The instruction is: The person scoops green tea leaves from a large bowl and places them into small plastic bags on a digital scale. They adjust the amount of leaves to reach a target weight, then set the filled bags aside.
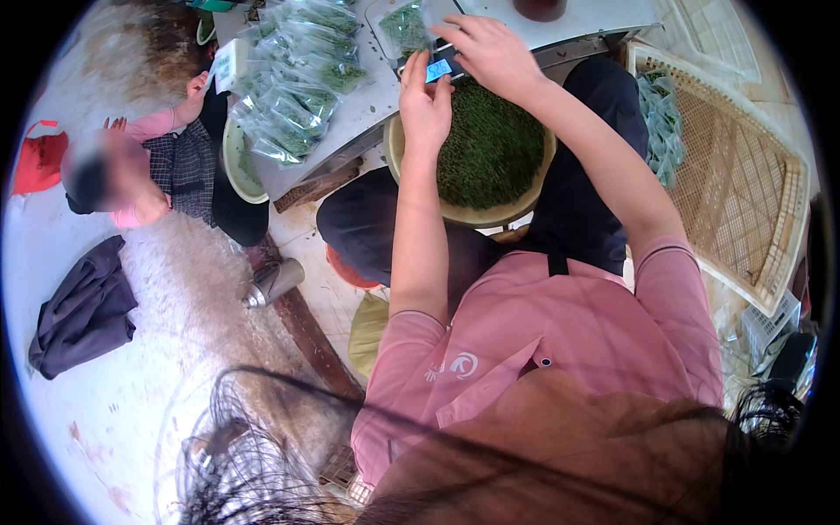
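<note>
A clear plastic bag of green leafy bits (403,27) lies on a digital scale (438,69) with a lit display, near the table's front edge. My left hand (425,98) is at the scale, its fingers around the display and near the bag's lower edge. Slightly blurred, my right hand (492,56) hovers just right of the bag with spread fingers; whether it touches the bag I cannot tell. Below both hands, between my knees, stands a round basin of loose dark green bits (492,147). Many filled clear bags (295,85) lie in overlapping rows on the table's left.
At the left, a co-worker (177,164) sits by the table near a pale green basin (241,164) and a white box (230,65). A woven tray (728,177) with filled bags (659,128) stands at my right. A metal flask (275,282) lies on the floor.
</note>
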Tool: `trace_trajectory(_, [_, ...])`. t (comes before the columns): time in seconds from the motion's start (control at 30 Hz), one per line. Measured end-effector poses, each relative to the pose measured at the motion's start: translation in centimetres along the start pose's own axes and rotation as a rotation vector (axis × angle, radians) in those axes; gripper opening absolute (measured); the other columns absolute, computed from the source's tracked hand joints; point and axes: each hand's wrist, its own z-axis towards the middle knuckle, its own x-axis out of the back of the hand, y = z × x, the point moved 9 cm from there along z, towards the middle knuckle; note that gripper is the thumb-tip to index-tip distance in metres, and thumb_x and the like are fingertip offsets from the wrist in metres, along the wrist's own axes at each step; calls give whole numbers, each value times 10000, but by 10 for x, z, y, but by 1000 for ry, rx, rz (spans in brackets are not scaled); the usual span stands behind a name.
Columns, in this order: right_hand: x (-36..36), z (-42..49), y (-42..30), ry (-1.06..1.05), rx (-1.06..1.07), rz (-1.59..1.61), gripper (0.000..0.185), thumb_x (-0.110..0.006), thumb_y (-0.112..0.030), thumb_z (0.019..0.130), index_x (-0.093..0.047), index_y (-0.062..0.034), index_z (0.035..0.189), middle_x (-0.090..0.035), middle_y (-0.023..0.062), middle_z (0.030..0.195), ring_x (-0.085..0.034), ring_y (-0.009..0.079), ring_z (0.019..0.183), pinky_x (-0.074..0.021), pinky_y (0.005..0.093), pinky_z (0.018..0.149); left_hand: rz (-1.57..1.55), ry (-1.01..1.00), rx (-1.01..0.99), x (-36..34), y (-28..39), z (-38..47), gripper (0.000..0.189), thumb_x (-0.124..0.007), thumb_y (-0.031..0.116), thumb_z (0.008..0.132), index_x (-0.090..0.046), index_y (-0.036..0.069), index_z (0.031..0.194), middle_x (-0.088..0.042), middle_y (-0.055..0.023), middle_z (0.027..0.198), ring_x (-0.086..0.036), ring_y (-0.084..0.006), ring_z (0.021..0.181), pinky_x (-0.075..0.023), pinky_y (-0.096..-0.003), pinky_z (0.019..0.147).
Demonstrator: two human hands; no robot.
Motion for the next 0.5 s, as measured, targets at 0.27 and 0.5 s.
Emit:
trace_trajectory(0.27, [-16, -2, -34, -121, -251, 714, 98, -633, -47, 971, -582, -61, 1054, -491, 139, 1552, -606, 346, 1231, -516, 376, 989, 568, -62, -174, 30, 61, 0, 363, -623, 92, 935, -628, 67, 1297, -657, -173, 1295, -709, -390, 962, -577, -455, 842])
trace_trajectory(0.5, [-31, -155, -73, -89, -639, 1026, 141, -572, 19, 1008, -531, -6, 1140, -559, 194, 1416, -659, 271, 1092, -550, 366, 932, 858, -492, -26, -4, 50, -95, 318, -651, 123, 916, -684, 106, 1232, -699, -108, 1227, -707, -346, 1030, -579, -468, 854])
